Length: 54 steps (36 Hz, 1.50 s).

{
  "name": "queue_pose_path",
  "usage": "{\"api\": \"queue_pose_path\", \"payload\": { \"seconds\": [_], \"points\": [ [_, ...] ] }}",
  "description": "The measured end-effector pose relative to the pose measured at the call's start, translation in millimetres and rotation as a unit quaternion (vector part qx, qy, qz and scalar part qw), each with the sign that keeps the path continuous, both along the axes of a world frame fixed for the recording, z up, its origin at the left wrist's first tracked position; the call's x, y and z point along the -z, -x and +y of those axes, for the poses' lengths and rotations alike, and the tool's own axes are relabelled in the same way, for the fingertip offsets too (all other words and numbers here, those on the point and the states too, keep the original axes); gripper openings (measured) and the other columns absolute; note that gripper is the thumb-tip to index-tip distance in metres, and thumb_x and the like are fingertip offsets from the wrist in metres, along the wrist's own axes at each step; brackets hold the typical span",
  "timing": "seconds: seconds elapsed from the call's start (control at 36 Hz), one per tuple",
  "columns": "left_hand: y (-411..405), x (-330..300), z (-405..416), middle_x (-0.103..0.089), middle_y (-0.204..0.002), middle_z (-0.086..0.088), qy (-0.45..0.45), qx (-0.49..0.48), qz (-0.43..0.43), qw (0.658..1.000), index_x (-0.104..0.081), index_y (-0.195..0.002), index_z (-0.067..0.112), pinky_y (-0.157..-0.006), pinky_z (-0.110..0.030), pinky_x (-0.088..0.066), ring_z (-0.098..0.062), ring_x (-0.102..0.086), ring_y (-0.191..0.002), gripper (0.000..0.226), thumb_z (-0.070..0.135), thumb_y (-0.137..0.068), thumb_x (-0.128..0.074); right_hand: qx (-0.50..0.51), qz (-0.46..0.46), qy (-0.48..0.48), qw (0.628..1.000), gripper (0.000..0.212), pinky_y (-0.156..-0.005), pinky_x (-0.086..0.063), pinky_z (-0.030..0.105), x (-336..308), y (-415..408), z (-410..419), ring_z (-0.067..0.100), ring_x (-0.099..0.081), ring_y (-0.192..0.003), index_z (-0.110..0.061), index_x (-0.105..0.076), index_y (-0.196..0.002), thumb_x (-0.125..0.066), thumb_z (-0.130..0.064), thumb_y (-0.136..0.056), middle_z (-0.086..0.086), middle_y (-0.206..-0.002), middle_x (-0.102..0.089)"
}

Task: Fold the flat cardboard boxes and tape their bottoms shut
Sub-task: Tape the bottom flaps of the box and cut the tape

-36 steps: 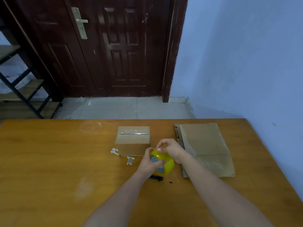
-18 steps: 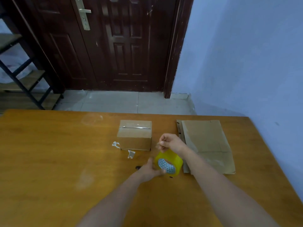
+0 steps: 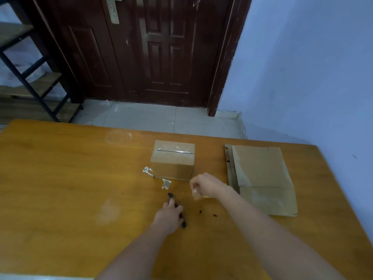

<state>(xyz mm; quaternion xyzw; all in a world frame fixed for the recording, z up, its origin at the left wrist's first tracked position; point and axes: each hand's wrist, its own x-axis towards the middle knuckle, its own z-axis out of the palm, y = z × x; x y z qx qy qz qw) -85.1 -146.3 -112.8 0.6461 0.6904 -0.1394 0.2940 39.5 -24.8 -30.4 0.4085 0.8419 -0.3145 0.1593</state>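
- Orange-brown wood fills the near part of our view: the bench (image 3: 60, 199) carries everything, and our two bare forearms reach out over it from the lower edge.
- Our left hand (image 3: 168, 218) lies low on the bench, fingers curled around a slim black tool (image 3: 183, 223), with its index finger stretched forward toward the tool's dark far tip.
- Two small dark specks (image 3: 207, 213) lie on the wood just right of that hand.
- Our right hand (image 3: 207, 185) is a little farther out and blurred; its fingers are bent together as if pinching, but we cannot tell what they hold, only a pale smear and a hint of yellow beneath it.
- Scraps of whitish tape (image 3: 157, 176) stick to the bench near the left front corner of the folded box.
- The folded box (image 3: 172, 160), brown cardboard, stands just beyond the right hand, near the middle of the bench, a strip of clear tape along its top seam.
- The flat cardboard boxes (image 3: 260, 178) lie in a stack to the right, apart from the folded box, just right of the right wrist.
- Beyond the bench come a pale tiled floor (image 3: 161, 118), a dark wooden door (image 3: 151, 47), a black-framed shelf (image 3: 30, 77) at the left and a blue wall (image 3: 312, 67) at the right.
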Motion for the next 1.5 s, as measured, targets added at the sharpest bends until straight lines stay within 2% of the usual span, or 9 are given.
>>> {"api": "queue_pose_path", "payload": {
  "seconds": [0.17,0.28,0.39,0.53,0.94,1.11,1.25,1.39,1.5],
  "points": [
    [36,8,-21,-0.013,-0.151,-0.005,-0.039,0.002,0.049,0.998,-0.042,-0.131,0.018,-0.099,-0.038,-0.041,-0.028,-0.028,-0.130,0.037,0.011,-0.095,-0.046,-0.097,-0.034,-0.027,0.994,0.014,-0.071,-0.039,0.030,26,39,-32,0.024,-0.059,-0.094,-0.021,-0.063,-0.085,-0.056,-0.009,-0.083,0.004,-0.099,-0.067],
    [56,12,-36,-0.017,-0.149,-0.005,-0.061,-0.015,0.067,0.996,-0.041,-0.134,0.015,-0.100,-0.035,-0.038,-0.027,-0.030,-0.129,0.039,0.007,-0.095,-0.043,-0.188,-0.085,-0.095,0.974,0.016,-0.078,-0.035,0.035,40,64,-54,0.025,-0.059,-0.099,-0.024,-0.055,-0.084,-0.051,-0.008,-0.085,0.004,-0.096,-0.064],
    [69,14,-45,-0.018,-0.148,-0.005,-0.065,-0.033,0.072,0.995,-0.040,-0.133,0.014,-0.098,-0.035,-0.039,-0.029,-0.028,-0.129,0.040,0.004,-0.095,-0.041,-0.275,-0.154,-0.173,0.933,0.021,-0.091,-0.037,0.041,62,76,-75,0.024,-0.060,-0.104,-0.017,-0.059,-0.107,-0.047,-0.006,-0.093,0.005,-0.109,-0.065],
    [70,19,-48,-0.019,-0.146,-0.006,-0.069,-0.048,0.070,0.994,-0.040,-0.130,0.016,-0.100,-0.035,-0.038,-0.029,-0.026,-0.131,0.038,0.005,-0.094,-0.043,-0.317,-0.213,-0.186,0.905,0.021,-0.097,-0.037,0.044,75,87,-93,0.025,-0.061,-0.103,-0.012,-0.063,-0.107,-0.047,-0.007,-0.095,0.008,-0.110,-0.066],
    [65,20,-43,-0.020,-0.147,-0.005,-0.074,-0.069,0.052,0.994,-0.041,-0.133,0.016,-0.102,-0.036,-0.036,-0.027,-0.027,-0.131,0.039,0.010,-0.095,-0.043,-0.311,-0.156,-0.208,0.914,0.031,-0.083,-0.043,0.043,82,91,-94,0.033,-0.052,-0.109,-0.001,-0.056,-0.124,-0.043,-0.003,-0.095,0.016,-0.129,-0.046],
    [70,22,-40,-0.019,-0.147,-0.005,-0.056,-0.058,0.051,0.995,-0.040,-0.134,0.016,-0.103,-0.036,-0.036,-0.026,-0.026,-0.132,0.041,0.008,-0.094,-0.045,-0.317,-0.158,-0.223,0.908,0.038,-0.087,-0.044,0.042,85,94,-93,0.033,-0.045,-0.117,0.000,-0.045,-0.135,-0.042,-0.006,-0.097,0.018,-0.147,-0.029],
    [75,20,-35,-0.017,-0.148,-0.004,-0.032,-0.044,0.048,0.997,-0.036,-0.136,0.016,-0.102,-0.036,-0.037,-0.025,-0.024,-0.134,0.047,0.010,-0.092,-0.050,-0.227,-0.126,-0.227,0.939,0.036,-0.094,-0.041,0.044,88,99,-92,0.037,-0.049,-0.117,0.002,-0.035,-0.134,-0.031,-0.006,-0.099,0.022,-0.137,-0.037],
    [87,10,-21,-0.045,-0.132,-0.003,-0.038,-0.055,0.019,0.998,-0.051,-0.121,0.020,-0.103,-0.039,-0.032,-0.026,-0.041,-0.123,0.031,0.013,-0.094,-0.039,-0.222,-0.128,-0.240,0.936,0.034,-0.119,-0.011,0.044,73,102,-80,0.036,-0.044,-0.125,0.001,-0.044,-0.129,-0.035,-0.007,-0.098,0.021,-0.133,-0.046],
    [101,-7,-2,-0.064,-0.104,-0.005,-0.073,-0.094,-0.029,0.992,-0.057,-0.096,0.018,-0.084,-0.034,-0.039,-0.027,-0.057,-0.100,0.023,0.025,-0.096,-0.035,-0.208,-0.104,-0.219,0.948,0.043,-0.117,-0.018,0.041,51,93,-65,0.032,-0.042,-0.126,0.000,-0.048,-0.127,-0.060,-0.013,-0.087,0.018,-0.134,-0.046]
  ]
}}
